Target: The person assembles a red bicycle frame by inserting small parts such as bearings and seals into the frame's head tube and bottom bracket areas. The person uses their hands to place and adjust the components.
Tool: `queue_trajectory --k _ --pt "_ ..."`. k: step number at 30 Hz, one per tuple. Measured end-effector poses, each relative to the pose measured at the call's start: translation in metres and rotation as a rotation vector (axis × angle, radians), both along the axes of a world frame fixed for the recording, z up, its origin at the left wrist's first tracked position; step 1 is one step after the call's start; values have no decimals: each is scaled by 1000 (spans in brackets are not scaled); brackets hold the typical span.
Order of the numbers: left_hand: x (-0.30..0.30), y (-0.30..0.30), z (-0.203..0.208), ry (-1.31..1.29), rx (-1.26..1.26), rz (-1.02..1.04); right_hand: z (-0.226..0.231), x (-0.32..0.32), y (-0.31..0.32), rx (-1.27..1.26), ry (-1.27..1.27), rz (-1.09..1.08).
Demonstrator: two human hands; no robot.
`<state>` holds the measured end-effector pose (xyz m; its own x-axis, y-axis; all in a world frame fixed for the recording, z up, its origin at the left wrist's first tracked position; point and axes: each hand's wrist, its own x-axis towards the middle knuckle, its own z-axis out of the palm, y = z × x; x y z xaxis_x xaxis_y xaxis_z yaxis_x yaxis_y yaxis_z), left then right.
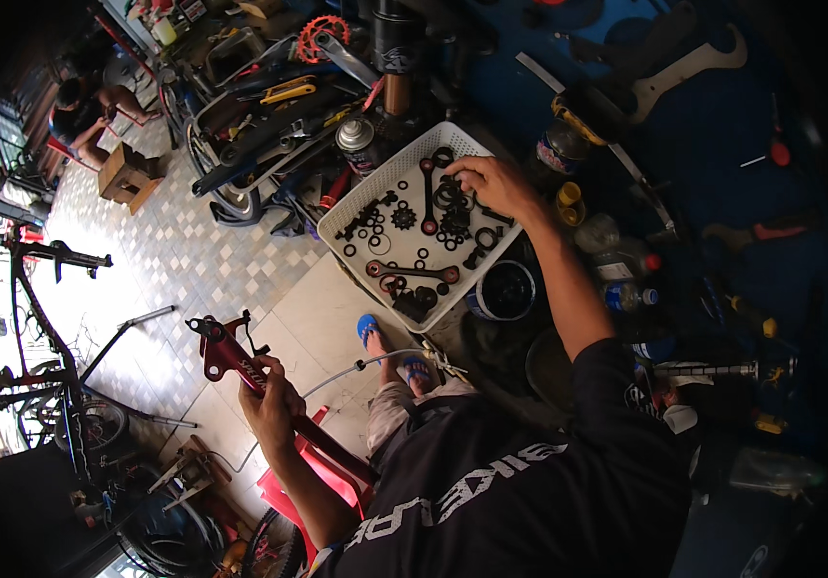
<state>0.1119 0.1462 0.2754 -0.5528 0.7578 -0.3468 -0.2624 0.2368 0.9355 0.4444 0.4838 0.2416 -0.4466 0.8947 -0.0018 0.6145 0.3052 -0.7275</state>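
Observation:
My left hand is wrapped round a dark red bicycle frame part. Its forked end with bolt holes points up and left, and a red tube runs back past my wrist. My right hand reaches over the far right of a white perforated plastic basket. Its thumb and fingers are pinched above a cluster of black rings; what they hold, if anything, is too small to make out. Two dark red linkage arms lie in the basket, with black bearings, a small cog, O-rings and bolts.
Beyond the basket are a spray can and a heap of bike parts. A dark tub stands by its near right corner. Bottles and tools lie on the right. A red plastic chair is at lower left; a person sits far left.

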Motion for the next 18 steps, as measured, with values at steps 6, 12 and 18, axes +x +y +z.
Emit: queue_trajectory --k 6,12,18 --pt "2 31 -13 139 15 39 -6 21 -12 -45 -251 165" --pt "-3 42 -23 114 45 51 -6 4 -34 -70 -315 295" --pt "-3 42 -32 141 38 75 -16 -60 -66 -87 -430 580"
